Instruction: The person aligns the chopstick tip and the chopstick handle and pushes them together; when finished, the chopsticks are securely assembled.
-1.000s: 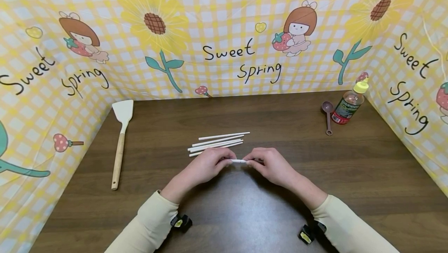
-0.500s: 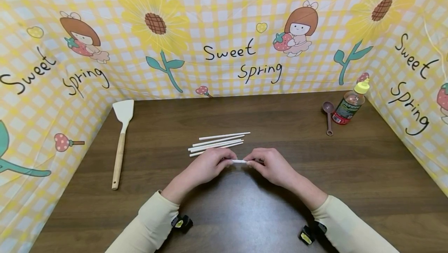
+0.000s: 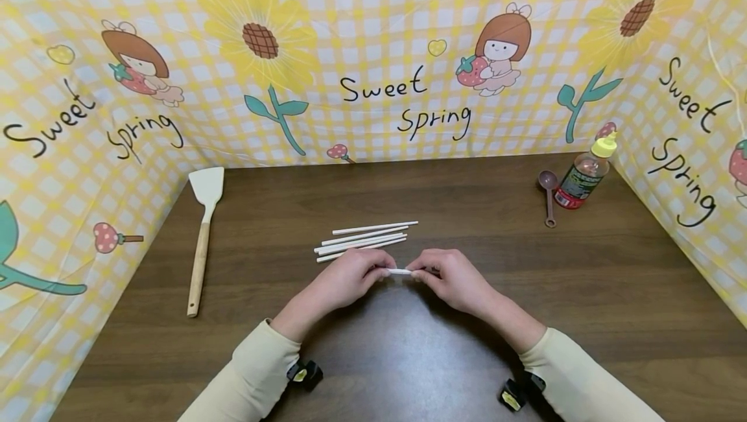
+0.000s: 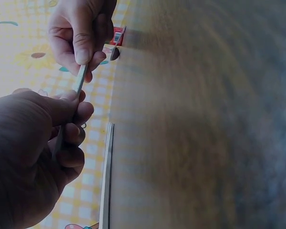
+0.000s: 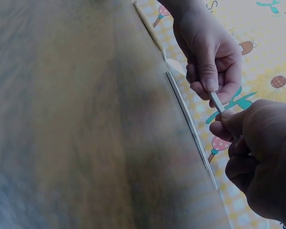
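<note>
A short length of white stick (image 3: 400, 271) shows between the two hands, above the table. The left hand (image 3: 355, 276) pinches its left part between thumb and fingers, and the right hand (image 3: 452, 277) pinches the right part the same way. In the left wrist view the stick (image 4: 80, 78) spans the small gap between the thumbs, and its ends are largely covered by the fingers. The right wrist view also has the stick (image 5: 218, 102) between both sets of fingertips. Just behind the left hand, several loose white sticks (image 3: 364, 239) lie roughly side by side on the table.
A white-headed spatula (image 3: 200, 247) with a wooden handle lies at the left. A brown measuring spoon (image 3: 548, 196) and a yellow-capped bottle (image 3: 581, 179) are at the back right of the wooden table (image 3: 630, 318). Patterned cloth (image 3: 373, 52) hangs around the back and sides.
Both hands stay nearly still with the stick between them. The head view has shifted very slightly.
</note>
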Action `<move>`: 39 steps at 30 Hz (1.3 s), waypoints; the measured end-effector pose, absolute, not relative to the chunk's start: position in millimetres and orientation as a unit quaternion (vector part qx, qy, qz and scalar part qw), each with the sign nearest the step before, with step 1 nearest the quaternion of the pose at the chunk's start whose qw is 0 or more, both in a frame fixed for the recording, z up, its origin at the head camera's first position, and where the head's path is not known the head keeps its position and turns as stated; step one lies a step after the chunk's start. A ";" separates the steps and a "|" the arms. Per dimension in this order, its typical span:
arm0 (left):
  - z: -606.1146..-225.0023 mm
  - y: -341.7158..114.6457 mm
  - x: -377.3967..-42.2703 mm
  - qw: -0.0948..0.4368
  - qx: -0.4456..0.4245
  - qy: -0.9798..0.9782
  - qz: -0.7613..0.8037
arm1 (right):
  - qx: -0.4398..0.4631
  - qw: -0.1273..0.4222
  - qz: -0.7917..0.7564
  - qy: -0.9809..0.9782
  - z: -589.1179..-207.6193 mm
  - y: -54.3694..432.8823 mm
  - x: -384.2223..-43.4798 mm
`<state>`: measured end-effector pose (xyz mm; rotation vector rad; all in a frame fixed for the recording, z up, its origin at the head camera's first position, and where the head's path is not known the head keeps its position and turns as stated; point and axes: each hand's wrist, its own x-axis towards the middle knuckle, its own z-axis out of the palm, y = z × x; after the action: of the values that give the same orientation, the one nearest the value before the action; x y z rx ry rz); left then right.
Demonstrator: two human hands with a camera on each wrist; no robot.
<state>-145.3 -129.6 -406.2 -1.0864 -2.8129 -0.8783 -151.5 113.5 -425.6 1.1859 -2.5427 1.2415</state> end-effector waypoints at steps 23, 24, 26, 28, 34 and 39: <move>-407.4 -130.2 -146.9 0.002 -0.331 -0.896 -0.296 | 0.388 0.055 0.394 -0.831 -426.1 111.8 -153.6; -407.6 -130.6 -147.0 0.005 -0.330 -0.897 -0.294 | 0.388 0.058 0.391 -0.833 -426.4 111.7 -153.9; -407.8 -131.2 -147.2 0.013 -0.328 -0.900 -0.286 | 0.385 0.064 0.385 -0.836 -427.7 112.0 -154.6; -408.1 -131.9 -147.3 0.024 -0.326 -0.903 -0.280 | 0.381 0.072 0.378 -0.840 -428.9 112.1 -155.3; -409.7 -134.1 -148.7 0.048 -0.311 -0.910 -0.269 | 0.356 0.087 0.367 -0.855 -427.2 112.1 -154.2; -410.9 -137.6 -151.2 0.074 -0.284 -0.923 -0.247 | 0.333 0.101 0.380 -0.857 -426.8 113.1 -155.3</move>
<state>-151.2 -137.6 -410.9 -0.8537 -2.7713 -0.7428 -155.3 113.1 -426.8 0.9848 -2.5317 1.1233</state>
